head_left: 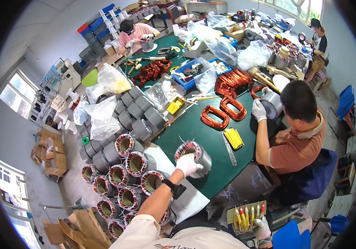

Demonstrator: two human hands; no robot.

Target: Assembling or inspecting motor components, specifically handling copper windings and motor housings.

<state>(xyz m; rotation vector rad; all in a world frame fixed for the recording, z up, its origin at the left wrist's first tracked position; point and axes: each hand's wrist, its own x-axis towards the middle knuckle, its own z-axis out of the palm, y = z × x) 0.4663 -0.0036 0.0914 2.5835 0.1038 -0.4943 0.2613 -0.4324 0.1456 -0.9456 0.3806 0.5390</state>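
Note:
My left hand (pixel 187 165), in a white glove with a dark band at the wrist, grips the near left rim of a grey motor stator (pixel 202 164). The stator stands tilted on the green table, its wound coil end and white ties showing at the top. Low at the right, my gloved right hand (pixel 262 229) is closed at the edge of a set of yellow and red clip leads (pixel 246 218) lined up in a row. Its fingertips are partly hidden.
Stacked stators (pixel 136 164) stand left of the table. On the green tabletop (pixel 178 133) lie copper coils (pixel 215 117), yellow strips (pixel 233 138) and a metal ruler (pixel 229 148). A co-worker (pixel 300 124) sits at the right with another stator; two people are farther back.

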